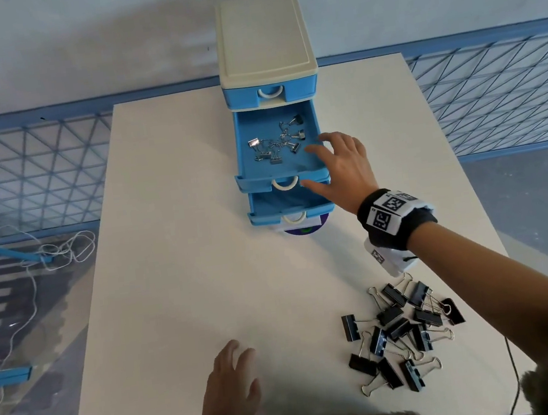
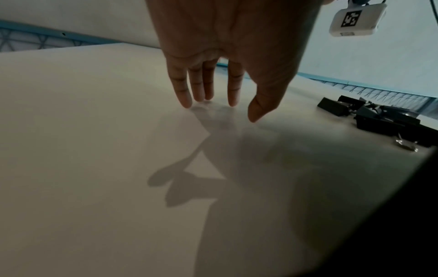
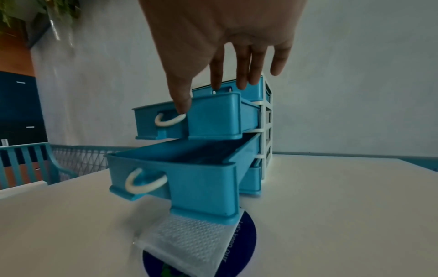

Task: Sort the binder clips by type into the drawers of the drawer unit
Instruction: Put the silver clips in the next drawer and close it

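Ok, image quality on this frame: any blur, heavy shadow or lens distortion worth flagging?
Head view: sharp, evenly lit, wide-angle bend in the railing. Left wrist view: dim, the left hand casts a long shadow on the table, dark corner vignette. Right wrist view: strong distortion on the drawer unit, blurred mat below.

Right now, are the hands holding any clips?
No, nothing is held. The right hand is open over the front corner of the pulled-out drawer, thumb by its handle. The left hand rests fingertips on the table.
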`<state>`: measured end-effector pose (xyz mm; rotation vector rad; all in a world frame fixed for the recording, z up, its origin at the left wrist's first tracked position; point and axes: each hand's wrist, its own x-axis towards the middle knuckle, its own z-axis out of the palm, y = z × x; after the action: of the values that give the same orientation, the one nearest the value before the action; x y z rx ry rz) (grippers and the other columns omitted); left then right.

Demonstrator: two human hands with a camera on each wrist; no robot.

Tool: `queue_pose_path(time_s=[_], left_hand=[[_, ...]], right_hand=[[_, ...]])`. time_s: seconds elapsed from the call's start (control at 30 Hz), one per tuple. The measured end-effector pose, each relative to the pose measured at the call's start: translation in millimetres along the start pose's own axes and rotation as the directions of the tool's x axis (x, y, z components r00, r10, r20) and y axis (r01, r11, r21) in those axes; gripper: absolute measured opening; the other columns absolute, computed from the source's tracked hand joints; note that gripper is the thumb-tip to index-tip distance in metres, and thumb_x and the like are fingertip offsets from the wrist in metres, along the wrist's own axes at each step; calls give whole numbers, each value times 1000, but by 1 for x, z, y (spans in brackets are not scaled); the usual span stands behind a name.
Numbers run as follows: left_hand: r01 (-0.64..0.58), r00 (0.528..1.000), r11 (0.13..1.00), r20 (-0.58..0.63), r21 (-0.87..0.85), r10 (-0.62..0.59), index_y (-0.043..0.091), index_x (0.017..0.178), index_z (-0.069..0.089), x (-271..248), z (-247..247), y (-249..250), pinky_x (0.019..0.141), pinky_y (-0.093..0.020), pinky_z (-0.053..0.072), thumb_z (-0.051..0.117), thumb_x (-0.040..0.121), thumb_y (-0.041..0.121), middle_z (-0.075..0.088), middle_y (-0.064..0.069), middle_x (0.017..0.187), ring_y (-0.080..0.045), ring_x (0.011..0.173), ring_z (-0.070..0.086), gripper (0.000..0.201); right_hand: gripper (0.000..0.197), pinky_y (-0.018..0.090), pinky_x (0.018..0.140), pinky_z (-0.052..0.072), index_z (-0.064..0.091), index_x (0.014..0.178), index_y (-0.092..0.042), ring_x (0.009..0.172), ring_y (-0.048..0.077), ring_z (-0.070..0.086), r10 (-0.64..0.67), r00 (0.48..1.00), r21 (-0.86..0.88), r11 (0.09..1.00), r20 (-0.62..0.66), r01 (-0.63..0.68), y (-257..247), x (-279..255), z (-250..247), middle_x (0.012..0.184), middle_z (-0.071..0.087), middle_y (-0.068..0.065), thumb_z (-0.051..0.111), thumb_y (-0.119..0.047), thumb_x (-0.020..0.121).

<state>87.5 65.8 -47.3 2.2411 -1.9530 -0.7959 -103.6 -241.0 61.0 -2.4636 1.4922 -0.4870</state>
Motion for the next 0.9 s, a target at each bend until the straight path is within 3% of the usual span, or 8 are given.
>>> queue_pose_path(time_s=[0.17, 0.37, 0.53, 0.73, 0.83, 0.9], left_hand=[[3, 999, 999, 54, 47, -5, 23, 112, 48, -22, 7, -11, 58, -32, 57, 45, 52, 49, 41, -7, 120, -21, 105, 39, 66], [13, 998, 999, 57, 44, -16, 24, 116, 46, -32, 10, -17, 61, -35, 57, 50, 49, 56, 39, -7, 123, -22, 106, 40, 74], [5, 998, 999, 57, 31, -7, 25, 123, 40, -33, 13, -24, 71, -40, 55, 55, 49, 58, 39, -11, 127, -25, 112, 40, 82], [20, 999, 999, 39, 35, -21, 26, 126, 37, -32, 11, -24, 83, -30, 37, 53, 52, 57, 37, -11, 130, -26, 115, 39, 82], [37, 999, 999, -7, 27, -36, 24, 125, 41, -30, 11, -22, 80, -36, 52, 53, 54, 54, 37, -10, 130, -25, 116, 38, 78], [50, 999, 998, -21, 28, -49, 23, 125, 43, -30, 11, -20, 78, -40, 53, 53, 55, 53, 37, -10, 130, -25, 116, 38, 77]], right_hand=[[67, 47, 103, 32, 45, 129, -10, 118, 37, 44, 145, 987, 108, 985, -70, -137, 2, 2, 1, 128, 47, 21, 72, -35, 73], [78, 45, 104, 31, 35, 135, -12, 119, 33, 42, 209, 976, 177, 965, -64, -195, 1, 8, 3, 130, 44, 18, 73, -37, 72], [88, 46, 102, 35, 30, 138, -11, 118, 33, 44, 282, 957, 229, 938, -65, -261, 7, 20, 5, 130, 43, 16, 76, -38, 68], [96, 49, 101, 35, 25, 139, -10, 118, 35, 45, 330, 944, 233, 919, -20, -316, 18, 43, 8, 131, 43, 17, 78, -41, 65], [98, 49, 100, 34, 25, 140, -10, 119, 36, 45, 345, 939, 221, 916, -7, -335, 23, 58, 9, 132, 42, 17, 79, -42, 64], [97, 48, 100, 33, 25, 139, -10, 120, 35, 44, 366, 930, 223, 907, -2, -357, 26, 68, 10, 133, 43, 17, 78, -43, 65]])
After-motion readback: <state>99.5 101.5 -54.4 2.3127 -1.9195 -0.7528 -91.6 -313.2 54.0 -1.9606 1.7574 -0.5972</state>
